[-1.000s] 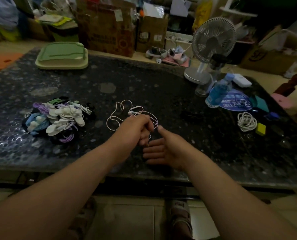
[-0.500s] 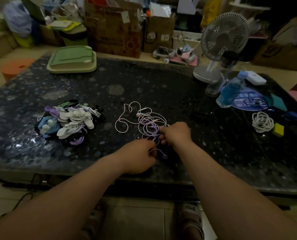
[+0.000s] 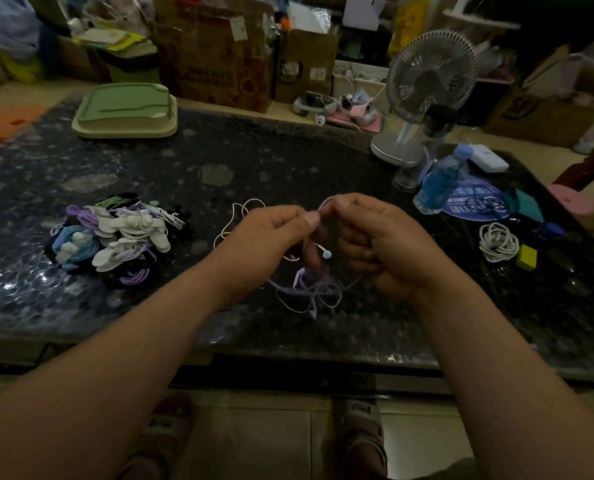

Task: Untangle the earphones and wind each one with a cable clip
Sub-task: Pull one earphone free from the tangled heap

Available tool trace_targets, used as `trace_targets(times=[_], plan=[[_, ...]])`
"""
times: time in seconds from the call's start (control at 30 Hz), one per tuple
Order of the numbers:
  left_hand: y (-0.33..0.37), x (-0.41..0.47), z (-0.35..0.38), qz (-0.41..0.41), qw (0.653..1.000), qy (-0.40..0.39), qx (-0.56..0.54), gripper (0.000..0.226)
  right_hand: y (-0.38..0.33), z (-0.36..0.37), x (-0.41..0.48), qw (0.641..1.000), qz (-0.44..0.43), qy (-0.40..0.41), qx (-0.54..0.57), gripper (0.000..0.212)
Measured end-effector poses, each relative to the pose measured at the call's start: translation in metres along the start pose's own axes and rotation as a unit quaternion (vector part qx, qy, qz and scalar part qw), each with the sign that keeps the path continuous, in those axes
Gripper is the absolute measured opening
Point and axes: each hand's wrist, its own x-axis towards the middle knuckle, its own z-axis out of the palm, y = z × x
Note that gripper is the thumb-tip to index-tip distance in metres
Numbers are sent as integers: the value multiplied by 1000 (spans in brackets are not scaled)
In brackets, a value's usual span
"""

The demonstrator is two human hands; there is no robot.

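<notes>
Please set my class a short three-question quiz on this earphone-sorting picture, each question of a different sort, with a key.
1. True or false: the left hand and the right hand both pinch the tangled earphones.
2. The pile of wound earphones lies: A) left of the hands; B) beside the fan; C) on the green lid.
3. What colour is the small block beside the white coiled cable?
Key: 1 true; 2 A; 3 yellow.

Little is showing clearly. A white label (image 3: 318, 73) on a cardboard box (image 3: 306, 53) is showing what may be "12"; print on the brown box (image 3: 215, 74) and the blue disc (image 3: 475, 204) is blurring beyond reading.
</notes>
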Motion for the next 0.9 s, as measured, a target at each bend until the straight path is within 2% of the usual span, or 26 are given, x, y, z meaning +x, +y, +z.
trace_targets(times=[0.1, 0.2, 0.37, 0.5, 0.57, 0.63, 0.67, 0.73, 0.77, 0.8, 0.9], plan=[[-5, -3, 1, -44, 996, -45, -55, 28, 1, -14, 0, 992, -30, 64, 109, 23], [-16, -1, -11, -80, 987, 18, -135, 27, -1, -33, -1, 962, -54, 121, 238, 20], [-17, 3, -20, -76, 969, 124, -198, 34, 5, -43, -6, 961, -64, 121, 241, 19], [-16, 5, -18, -66, 961, 125, -238, 46, 7, -46, -2, 951, -52, 179, 245, 21], [-15, 5, -18, -79, 959, 121, -245, 42, 7, -48, -2, 945, -45, 190, 260, 23], [-16, 6, -18, -86, 972, 130, -177, 38, 5, -52, -3, 944, -55, 177, 273, 22], [-18, 6, -18, -75, 984, 140, -84, 37, 2, -55, -3, 945, -61, 174, 268, 22], [-21, 5, -21, -47, 985, 128, 103, 34, -5, -63, -5, 949, -75, 181, 247, 22], [-21, 4, -21, -48, 986, 103, 125, 31, -7, -67, -6, 948, -84, 187, 244, 21], [-22, 2, -21, -61, 991, 73, 97, 29, -9, -70, -7, 944, -92, 196, 248, 21], [-20, -1, -24, -99, 988, 19, -114, 28, -5, -75, -7, 926, -105, 252, 261, 18]])
